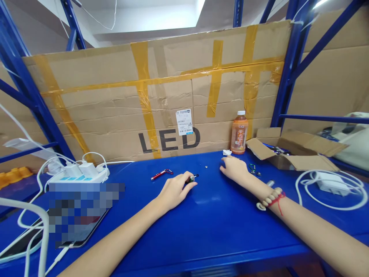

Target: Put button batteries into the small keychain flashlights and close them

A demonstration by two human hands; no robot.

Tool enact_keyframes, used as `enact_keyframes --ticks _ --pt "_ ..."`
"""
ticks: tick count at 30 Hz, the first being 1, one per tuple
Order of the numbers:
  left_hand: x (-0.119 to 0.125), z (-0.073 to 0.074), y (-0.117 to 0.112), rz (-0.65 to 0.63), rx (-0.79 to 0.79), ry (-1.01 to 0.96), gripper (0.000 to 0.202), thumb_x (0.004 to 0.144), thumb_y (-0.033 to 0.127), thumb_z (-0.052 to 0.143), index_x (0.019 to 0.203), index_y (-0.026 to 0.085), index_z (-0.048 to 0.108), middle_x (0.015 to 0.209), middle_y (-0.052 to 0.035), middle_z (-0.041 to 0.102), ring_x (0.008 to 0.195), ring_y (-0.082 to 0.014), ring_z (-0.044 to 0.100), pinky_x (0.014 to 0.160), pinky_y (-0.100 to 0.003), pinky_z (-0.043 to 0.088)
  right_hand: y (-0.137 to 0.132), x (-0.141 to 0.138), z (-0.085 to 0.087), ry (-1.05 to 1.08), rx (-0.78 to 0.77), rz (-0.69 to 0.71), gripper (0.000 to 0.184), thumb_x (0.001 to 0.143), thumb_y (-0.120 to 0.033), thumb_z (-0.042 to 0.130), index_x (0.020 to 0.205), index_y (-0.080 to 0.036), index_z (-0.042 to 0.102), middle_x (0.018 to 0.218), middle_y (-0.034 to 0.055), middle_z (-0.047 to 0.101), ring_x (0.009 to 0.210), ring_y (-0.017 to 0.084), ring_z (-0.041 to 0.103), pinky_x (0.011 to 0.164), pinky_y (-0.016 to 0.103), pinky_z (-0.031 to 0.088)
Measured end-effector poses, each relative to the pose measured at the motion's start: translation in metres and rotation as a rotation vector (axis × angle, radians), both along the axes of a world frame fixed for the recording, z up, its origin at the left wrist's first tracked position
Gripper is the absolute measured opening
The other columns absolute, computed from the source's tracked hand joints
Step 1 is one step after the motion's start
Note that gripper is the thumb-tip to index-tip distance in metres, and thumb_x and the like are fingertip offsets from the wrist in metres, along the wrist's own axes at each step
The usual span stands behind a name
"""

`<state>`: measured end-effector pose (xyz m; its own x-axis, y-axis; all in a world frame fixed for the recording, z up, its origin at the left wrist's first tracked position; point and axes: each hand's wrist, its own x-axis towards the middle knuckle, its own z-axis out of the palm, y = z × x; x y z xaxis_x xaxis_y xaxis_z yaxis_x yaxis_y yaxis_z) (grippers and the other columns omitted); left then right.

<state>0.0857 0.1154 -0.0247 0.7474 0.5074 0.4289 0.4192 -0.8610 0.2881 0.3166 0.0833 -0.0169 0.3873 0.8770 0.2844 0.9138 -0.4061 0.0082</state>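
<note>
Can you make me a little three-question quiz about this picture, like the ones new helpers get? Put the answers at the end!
1. True or false: the red tube with a clip lies on the blue table, outside both hands.

2. Which wrist wears the beaded bracelet?
A) left
B) right
C) neither

3. What is the left hand holding?

Key:
1. True.
2. B.
3. A small dark object with a shiny end; fingers cover too much of it to name it.
</note>
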Motion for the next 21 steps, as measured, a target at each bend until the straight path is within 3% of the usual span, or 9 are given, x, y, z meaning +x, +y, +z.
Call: enact_keyframes --ticks 6,10,13,21 --pt "-0.002 -0.002 0.0 -0.002 -0.084 -0.13 0.024 0.089 0.034 0.037 0.11 0.023 0.034 0.066 0.0045 0.057 0.061 -0.0144 0.06 0.058 -0.023 0.043 0.003 0.011 -0.001 0.009 -0.053 -0.121 0.029 0.082 -0.021 0.044 0.101 -0.007 0.061 0.106 0.02 0.059 0.097 0.028 0.057 0.074 0.034 0.04" --pt "0.0 -0.004 0.001 -0.023 -0.107 -0.127 0.017 0.089 0.03 0.035 0.104 0.023 0.032 0.071 0.0031 0.059 0.065 -0.015 0.061 0.061 -0.024 0.044 0.007 0.018 -0.004 0.024 -0.077 -0.16 0.037 0.085 -0.03 0.041 0.109 -0.007 0.058 0.114 0.0194 0.056 0.105 0.029 0.053 0.083 0.038 0.036" --pt "0.001 -0.003 0.0 -0.026 -0.089 -0.059 0.012 0.09 0.029 0.035 0.1 0.023 0.034 0.07 0.0034 0.059 0.063 -0.0151 0.061 0.061 -0.024 0.043 0.008 0.02 -0.006 0.039 -0.096 -0.171 0.038 0.086 -0.031 0.039 0.103 -0.006 0.061 0.113 0.0191 0.058 0.104 0.03 0.053 0.083 0.04 0.036" --pt "-0.001 -0.004 0.0 -0.034 -0.003 -0.049 0.016 0.09 0.033 0.035 0.102 0.024 0.043 0.073 0.0034 0.061 0.065 -0.0141 0.061 0.058 -0.021 0.041 0.001 0.011 0.004 0.005 -0.061 -0.063 0.027 0.079 -0.009 0.043 0.096 -0.009 0.065 0.102 0.0162 0.064 0.097 0.026 0.059 0.078 0.035 0.037"
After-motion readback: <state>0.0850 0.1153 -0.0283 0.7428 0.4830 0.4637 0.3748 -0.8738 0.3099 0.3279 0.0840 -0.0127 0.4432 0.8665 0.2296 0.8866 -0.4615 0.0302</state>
